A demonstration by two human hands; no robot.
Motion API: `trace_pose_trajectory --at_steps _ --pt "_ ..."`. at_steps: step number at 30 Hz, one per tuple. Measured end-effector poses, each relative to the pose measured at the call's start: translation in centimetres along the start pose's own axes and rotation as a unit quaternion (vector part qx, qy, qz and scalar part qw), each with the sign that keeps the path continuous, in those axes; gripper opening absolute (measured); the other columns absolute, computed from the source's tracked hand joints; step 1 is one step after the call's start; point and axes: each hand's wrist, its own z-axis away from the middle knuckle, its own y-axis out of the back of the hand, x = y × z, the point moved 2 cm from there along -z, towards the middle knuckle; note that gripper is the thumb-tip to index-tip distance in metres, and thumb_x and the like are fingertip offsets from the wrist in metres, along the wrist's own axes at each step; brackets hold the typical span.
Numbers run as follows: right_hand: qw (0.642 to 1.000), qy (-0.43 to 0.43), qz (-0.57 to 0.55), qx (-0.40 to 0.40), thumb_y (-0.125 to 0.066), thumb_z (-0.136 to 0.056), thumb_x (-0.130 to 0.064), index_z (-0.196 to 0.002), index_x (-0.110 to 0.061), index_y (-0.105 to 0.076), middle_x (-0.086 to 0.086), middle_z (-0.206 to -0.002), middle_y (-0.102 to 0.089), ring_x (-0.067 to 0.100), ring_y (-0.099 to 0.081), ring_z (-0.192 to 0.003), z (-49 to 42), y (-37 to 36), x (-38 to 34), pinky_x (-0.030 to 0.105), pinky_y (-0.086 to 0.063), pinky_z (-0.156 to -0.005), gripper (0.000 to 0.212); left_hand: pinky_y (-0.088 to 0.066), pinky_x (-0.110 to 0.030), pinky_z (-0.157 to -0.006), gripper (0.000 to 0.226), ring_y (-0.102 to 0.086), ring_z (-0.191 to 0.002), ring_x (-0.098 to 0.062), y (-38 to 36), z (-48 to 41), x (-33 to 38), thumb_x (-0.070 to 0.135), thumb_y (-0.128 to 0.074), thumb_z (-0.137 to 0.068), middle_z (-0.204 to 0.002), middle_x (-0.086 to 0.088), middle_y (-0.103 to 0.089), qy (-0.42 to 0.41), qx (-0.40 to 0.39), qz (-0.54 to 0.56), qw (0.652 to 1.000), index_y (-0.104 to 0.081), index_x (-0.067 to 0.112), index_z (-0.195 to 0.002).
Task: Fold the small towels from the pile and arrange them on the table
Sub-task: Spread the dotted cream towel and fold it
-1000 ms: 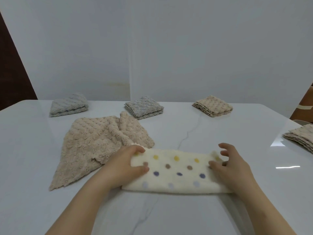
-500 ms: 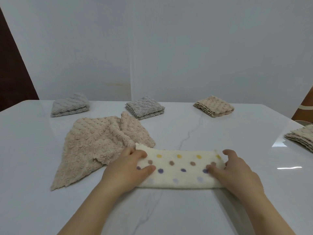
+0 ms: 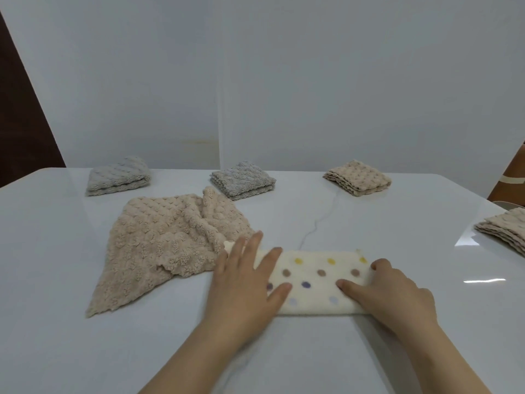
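the dotted cream towel (image 3: 321,282) is laid flat on the white bench (image 3: 369,223), near the front edge and a little right of centre, folded into a long strip whose long axis runs left to right across the view. the left hand (image 3: 244,282) is pressed flat on the strip's left end, its grip spread wide with the fingers fanned over the cloth and nothing pinched. the right hand (image 3: 389,291) is set on the right end, its thumb stretched inward along the top face and its fingers curled at the far right corner; whether an edge is pinched there cannot be told. because the strip lies crosswise between the two hands, each end is already under one grip, and the next fold is judged to be an end-over-end one along that axis, with either end equally within reach. an unfolded beige towel (image 3: 170,245) is spread just to the left, its near edge touching or tucked under the strip's left end, so it may be dragged if that end is lifted. folded towels are placed well apart along the far side: a grey one (image 3: 118,176), another grey one (image 3: 243,180), a beige one (image 3: 356,177), and a beige stack (image 3: 505,231) at the right edge.
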Motion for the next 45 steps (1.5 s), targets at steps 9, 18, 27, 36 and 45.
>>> trace_pose_trajectory --at_steps 9,18,27,36,45 --pt "0.989 0.021 -0.145 -0.009 -0.061 -0.082 -0.037 -0.07 -0.02 -0.041 -0.006 -0.074 -0.047 0.022 -0.05 -0.079 -0.1 0.0 0.4 0.03 -0.032 -0.055 0.029 0.012 -0.047 -0.115 0.068 0.013 -0.145 -0.02 -1.9 0.5 1.4 0.07 -0.003 -0.08 -0.158 0.008 0.007 0.013 -0.09 -0.037 0.995 -0.001 0.045 -0.144" --pt "0.908 -0.048 -0.411 0.061 -0.069 -0.08 -0.019 -0.121 -0.017 -0.046 0.006 -0.103 -0.053 0.024 -0.052 -0.096 -0.4 1.0 1.6 0.035 -0.045 -0.08 0.047 0.007 -0.047 -0.114 0.094 0.007 -0.145 -0.02 -2.5 0.6 3.3 0.068 0.01 -0.057 -0.158 0.006 -0.002 0.013 -0.036 0.01 0.999 -0.01 0.042 -0.144" --pt "0.797 -0.109 -0.595 0.001 -0.063 -0.081 -0.004 -0.086 0.0 -0.063 0.017 -0.083 -0.066 0.032 -0.061 -0.074 -0.5 -0.3 1.2 0.039 -0.051 -0.069 0.006 0.006 -0.044 -0.116 0.079 0.009 -0.145 -0.013 -2.5 0.2 1.5 0.062 0.009 -0.074 -0.157 0.012 -0.002 0.01 -0.052 -0.005 0.999 -0.01 0.035 -0.146" --pt "0.85 0.073 -0.485 0.191 -0.058 -0.085 -0.024 -0.08 -0.027 -0.058 -0.009 -0.076 -0.061 0.018 -0.054 -0.078 2.3 -0.9 -4.6 0.027 -0.036 -0.073 0.006 -0.013 -0.033 -0.108 0.059 -0.031 -0.133 -0.008 -0.8 0.0 1.6 0.054 -0.004 -0.085 -0.127 0.015 -0.053 0.131 0.051 0.227 0.964 -0.042 0.039 -0.128" --pt "0.836 0.439 -0.248 0.219 -0.049 -0.069 -0.023 -0.083 -0.026 -0.061 -0.013 -0.087 -0.061 0.006 -0.052 -0.079 4.4 -3.5 -9.0 0.015 -0.037 -0.076 0.018 -0.042 -0.011 -0.081 0.027 -0.048 -0.105 -0.005 0.9 -1.3 -1.0 0.035 -0.043 -0.096 -0.115 0.014 -0.054 0.18 0.075 0.58 0.791 -0.054 0.031 -0.121"
